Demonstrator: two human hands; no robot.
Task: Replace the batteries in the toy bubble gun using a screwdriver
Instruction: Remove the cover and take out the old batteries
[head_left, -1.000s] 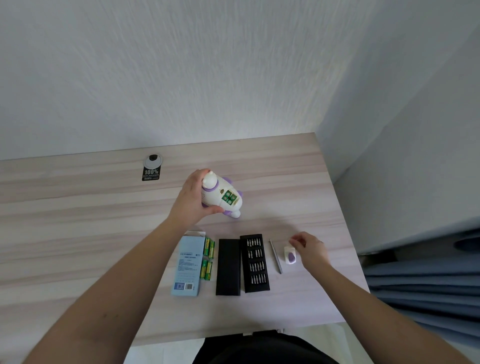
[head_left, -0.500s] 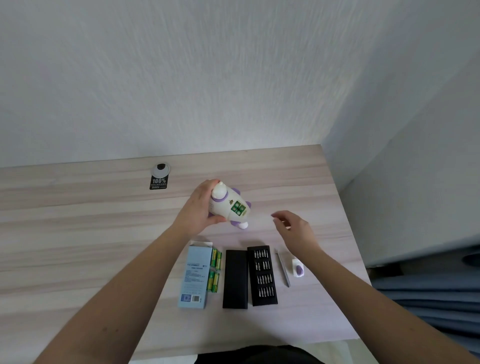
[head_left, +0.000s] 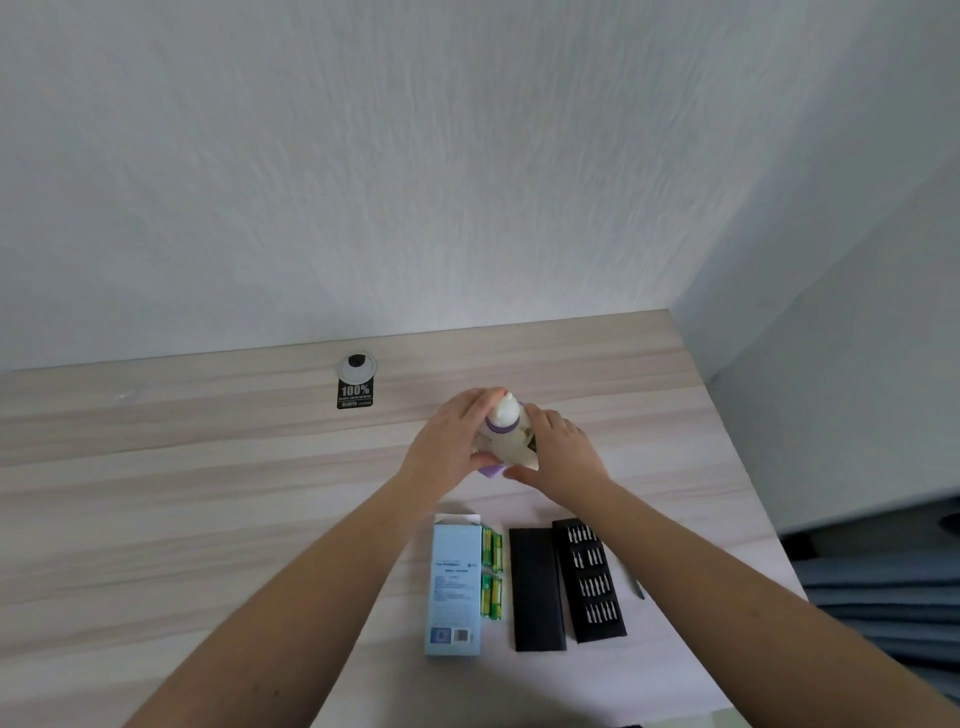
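The white and purple toy bubble gun (head_left: 506, 436) stands over the middle of the wooden table (head_left: 208, 493), held between both hands. My left hand (head_left: 449, 447) grips its left side. My right hand (head_left: 563, 454) wraps its right side and covers the battery compartment. Several green batteries (head_left: 492, 571) lie beside a light blue box (head_left: 454, 587) near the front edge. Only the tip of the grey screwdriver (head_left: 638, 590) shows past my right forearm.
A black case lid (head_left: 536, 587) and a black tray of screwdriver bits (head_left: 589, 579) lie right of the batteries. A black "100%" tag (head_left: 355, 395) and a round cable grommet (head_left: 357, 365) sit near the wall. The table ends at right beside a grey panel.
My right hand left the small white and purple piece by the screwdriver, rose and closed on the toy's right side. The left hand kept holding the toy.
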